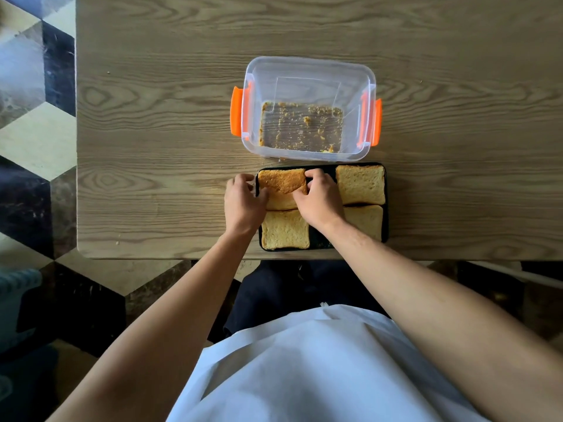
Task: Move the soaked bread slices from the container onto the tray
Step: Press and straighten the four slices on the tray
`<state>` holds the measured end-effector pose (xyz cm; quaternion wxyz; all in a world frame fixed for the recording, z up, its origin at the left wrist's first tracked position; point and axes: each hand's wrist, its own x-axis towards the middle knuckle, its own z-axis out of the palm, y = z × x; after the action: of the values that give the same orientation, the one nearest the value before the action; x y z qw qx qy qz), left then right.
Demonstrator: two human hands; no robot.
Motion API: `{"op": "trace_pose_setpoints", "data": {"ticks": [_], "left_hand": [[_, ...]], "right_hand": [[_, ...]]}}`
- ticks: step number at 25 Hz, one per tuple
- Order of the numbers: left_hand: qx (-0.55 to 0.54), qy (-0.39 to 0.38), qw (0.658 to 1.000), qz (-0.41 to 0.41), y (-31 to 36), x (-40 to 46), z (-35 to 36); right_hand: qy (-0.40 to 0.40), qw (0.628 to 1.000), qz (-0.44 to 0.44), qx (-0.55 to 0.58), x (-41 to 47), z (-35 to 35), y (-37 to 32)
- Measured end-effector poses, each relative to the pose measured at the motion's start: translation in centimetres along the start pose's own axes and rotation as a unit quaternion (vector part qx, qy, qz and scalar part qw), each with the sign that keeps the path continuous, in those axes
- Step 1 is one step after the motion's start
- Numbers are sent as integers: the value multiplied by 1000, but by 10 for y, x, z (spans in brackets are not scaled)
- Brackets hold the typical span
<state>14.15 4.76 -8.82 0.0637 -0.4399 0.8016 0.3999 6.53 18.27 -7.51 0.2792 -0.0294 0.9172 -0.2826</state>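
A dark tray (385, 190) lies near the table's front edge. On it are bread slices: one at the far right (361, 184), one at the near left (285, 229), one at the near right (367, 219) partly under my right forearm. At the tray's far left a darker soaked slice (281, 179) lies folded over another slice (281, 202). My left hand (243, 205) pinches its left edge and my right hand (320, 199) pinches its right edge. The clear container (307, 71) with orange clips stands just beyond the tray, holding only crumbs and residue.
The wooden table (152, 147) stretches left, right and beyond the container. Its front edge runs just below the tray. A patterned tile floor (33, 86) shows at the left. My white apron (320, 376) fills the bottom of the view.
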Motion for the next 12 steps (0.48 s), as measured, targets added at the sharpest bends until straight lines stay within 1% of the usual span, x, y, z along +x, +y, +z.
{"op": "trace_pose_setpoints", "data": {"ticks": [1,2,3,4,6,7,9,12], "left_hand": [[14,28,999,17,4,-5,0],[19,58,997,48,10,-11,2],[18,71,994,87,20,-19,5],[15,60,991,121,31,-27,10],[8,-6,988,154,55,-40,26],[12,-38,987,157,67,-45,37],[26,-69,987,146,88,-50,57],[55,-105,988,97,104,-46,79]], "right_hand": [[5,1000,-10,8,-1,-4,1],[17,999,-21,19,-3,-10,5],[36,998,-28,31,-4,-18,12],[56,997,-33,41,-4,-26,22],[90,994,-23,50,-6,-42,48],[100,993,-6,57,-7,-50,61],[112,991,26,73,-8,-64,85],[130,989,41,53,-8,-76,106]]}}
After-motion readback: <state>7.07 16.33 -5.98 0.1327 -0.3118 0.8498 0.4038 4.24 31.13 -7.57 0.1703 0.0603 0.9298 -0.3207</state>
